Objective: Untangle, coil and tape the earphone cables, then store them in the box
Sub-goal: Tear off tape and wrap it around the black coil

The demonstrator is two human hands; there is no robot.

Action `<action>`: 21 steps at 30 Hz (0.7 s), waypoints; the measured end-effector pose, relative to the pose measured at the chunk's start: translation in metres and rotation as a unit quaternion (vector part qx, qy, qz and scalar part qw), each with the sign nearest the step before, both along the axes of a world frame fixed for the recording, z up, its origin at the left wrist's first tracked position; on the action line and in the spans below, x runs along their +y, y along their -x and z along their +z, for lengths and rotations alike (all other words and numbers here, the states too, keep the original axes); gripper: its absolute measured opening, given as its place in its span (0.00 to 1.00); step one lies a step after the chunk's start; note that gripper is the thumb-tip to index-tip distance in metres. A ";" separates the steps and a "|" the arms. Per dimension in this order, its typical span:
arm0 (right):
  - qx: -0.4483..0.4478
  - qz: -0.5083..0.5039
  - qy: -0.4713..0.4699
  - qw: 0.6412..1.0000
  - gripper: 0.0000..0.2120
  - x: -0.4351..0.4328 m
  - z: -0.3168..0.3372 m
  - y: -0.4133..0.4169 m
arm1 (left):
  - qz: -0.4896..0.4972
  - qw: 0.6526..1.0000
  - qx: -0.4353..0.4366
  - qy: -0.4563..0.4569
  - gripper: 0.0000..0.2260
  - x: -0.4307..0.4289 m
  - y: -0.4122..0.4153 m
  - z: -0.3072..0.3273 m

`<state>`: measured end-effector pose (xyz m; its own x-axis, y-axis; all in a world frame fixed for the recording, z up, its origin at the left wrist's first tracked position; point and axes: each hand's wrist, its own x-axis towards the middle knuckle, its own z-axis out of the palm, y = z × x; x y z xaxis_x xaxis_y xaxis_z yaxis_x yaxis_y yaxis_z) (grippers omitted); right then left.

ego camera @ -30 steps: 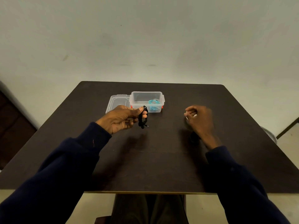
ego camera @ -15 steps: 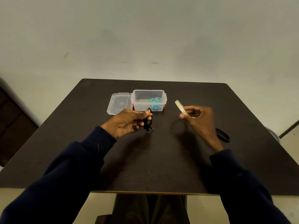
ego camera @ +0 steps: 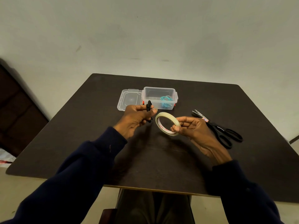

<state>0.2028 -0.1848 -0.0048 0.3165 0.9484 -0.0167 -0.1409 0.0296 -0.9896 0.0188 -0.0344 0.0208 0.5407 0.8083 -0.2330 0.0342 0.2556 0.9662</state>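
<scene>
Black coiled cable in left hand; tape roll in right hand

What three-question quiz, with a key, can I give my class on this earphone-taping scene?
1. True or false: the black-handled metal scissors lie on the dark table beside the right hand, which holds a clear tape roll.
2. What does the left hand hold? A) a coiled black earphone cable; B) a clear lid; C) a pen.
3. Fill in: the coiled turquoise cable lies inside the clear plastic ____.
Key: 1 true; 2 A; 3 box.
</scene>
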 end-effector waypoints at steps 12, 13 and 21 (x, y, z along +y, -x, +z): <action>-0.036 0.034 0.077 0.996 0.24 0.025 0.013 0.010 | -0.030 0.999 0.031 0.008 0.15 -0.003 -0.007 -0.005; -0.056 0.027 0.087 0.994 0.23 0.029 0.016 0.012 | -0.034 0.999 0.029 0.008 0.15 -0.003 -0.007 -0.004; -0.045 -0.051 0.163 0.984 0.12 0.050 0.023 0.016 | -0.055 0.998 0.012 -0.001 0.18 -0.001 -0.001 -0.004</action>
